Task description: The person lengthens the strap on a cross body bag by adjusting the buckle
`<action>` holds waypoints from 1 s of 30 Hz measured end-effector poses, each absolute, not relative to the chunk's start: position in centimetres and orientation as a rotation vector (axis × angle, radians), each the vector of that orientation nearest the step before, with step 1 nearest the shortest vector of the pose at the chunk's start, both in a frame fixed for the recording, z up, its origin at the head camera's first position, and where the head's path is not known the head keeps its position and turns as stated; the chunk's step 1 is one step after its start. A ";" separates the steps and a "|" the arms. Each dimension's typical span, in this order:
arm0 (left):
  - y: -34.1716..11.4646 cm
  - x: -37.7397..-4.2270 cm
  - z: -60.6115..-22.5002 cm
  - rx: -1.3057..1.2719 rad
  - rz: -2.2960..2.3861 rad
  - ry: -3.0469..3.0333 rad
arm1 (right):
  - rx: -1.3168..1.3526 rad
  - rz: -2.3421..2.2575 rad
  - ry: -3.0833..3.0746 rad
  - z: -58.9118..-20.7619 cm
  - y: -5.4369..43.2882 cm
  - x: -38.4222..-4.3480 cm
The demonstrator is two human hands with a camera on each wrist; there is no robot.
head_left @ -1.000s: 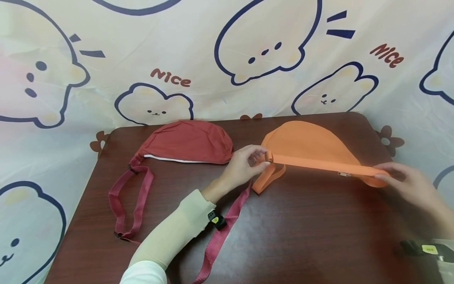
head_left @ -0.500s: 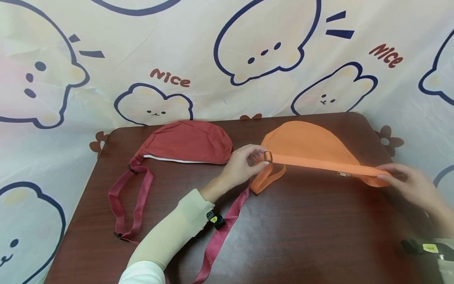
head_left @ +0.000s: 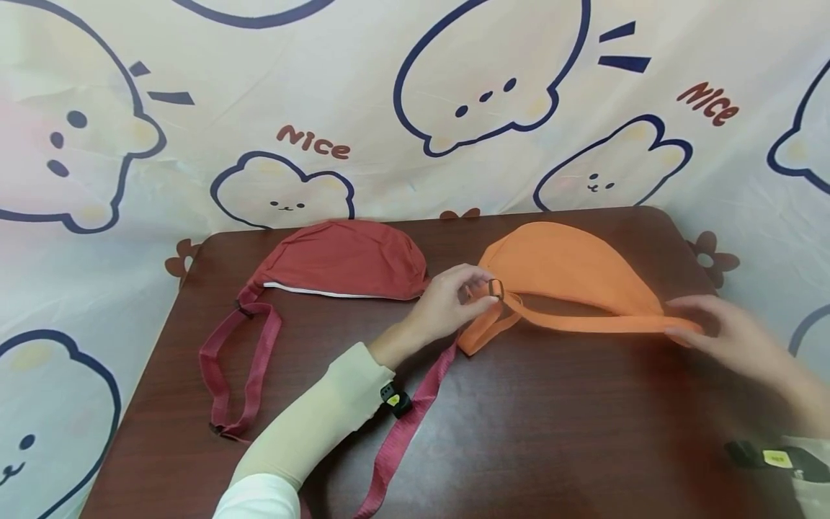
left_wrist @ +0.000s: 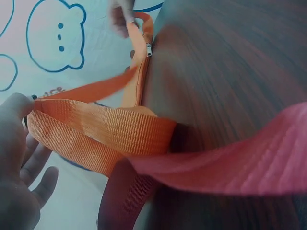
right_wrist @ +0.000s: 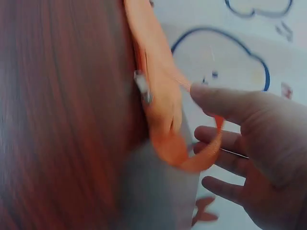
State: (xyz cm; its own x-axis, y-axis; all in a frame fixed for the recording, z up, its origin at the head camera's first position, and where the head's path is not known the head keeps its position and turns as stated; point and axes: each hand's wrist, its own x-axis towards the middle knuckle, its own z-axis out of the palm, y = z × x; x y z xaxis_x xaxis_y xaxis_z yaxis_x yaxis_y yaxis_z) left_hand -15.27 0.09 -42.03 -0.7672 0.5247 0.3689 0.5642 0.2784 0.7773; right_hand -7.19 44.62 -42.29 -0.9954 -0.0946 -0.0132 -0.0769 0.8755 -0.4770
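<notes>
An orange waist bag [head_left: 564, 259] lies at the back right of the table. My left hand [head_left: 447, 299] pinches the strap's dark slider buckle [head_left: 496, 290] at the bag's left end, and a loop of orange webbing [left_wrist: 120, 127] hangs below it in the left wrist view. From that buckle the orange strap [head_left: 577, 324] sags along the bag's front to the right end. There my right hand [head_left: 746, 331] holds it between thumb and fingers. In the right wrist view the strap [right_wrist: 201, 160] curves round to the bag's end, near a metal zipper pull [right_wrist: 143, 86].
A dark red waist bag [head_left: 344, 259] lies at the back left of the brown table [head_left: 551, 432]. Its looped strap [head_left: 207, 367] lies on the left; another strap length [head_left: 408, 425] runs beneath my left forearm to the front. A printed curtain [head_left: 415, 173] hangs behind.
The orange strap has gone from taut to slack and now sags in front of the bag. My right hand has shifted slightly left; the left hand stays at the buckle.
</notes>
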 end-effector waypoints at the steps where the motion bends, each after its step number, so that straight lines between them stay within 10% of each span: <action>1: 0.2 -15.2 -42.0 -1.061 -1.533 -2.486 | -0.173 -0.761 3.008 -41.9 43.9 -7.3; 30: 3.2 -14.8 -41.7 -1.098 -1.493 -2.399 | -0.633 -1.438 2.815 -39.3 25.9 -11.1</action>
State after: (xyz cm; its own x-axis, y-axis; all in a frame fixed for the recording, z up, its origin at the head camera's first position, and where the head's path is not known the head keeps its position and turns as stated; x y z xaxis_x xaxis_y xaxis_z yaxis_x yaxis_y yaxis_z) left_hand -14.82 3.16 -41.66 -0.7325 0.5172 0.4427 0.6256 0.2548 0.7374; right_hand -11.07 25.86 -39.27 -0.9196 -0.3059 0.2465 -0.3790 0.5254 -0.7618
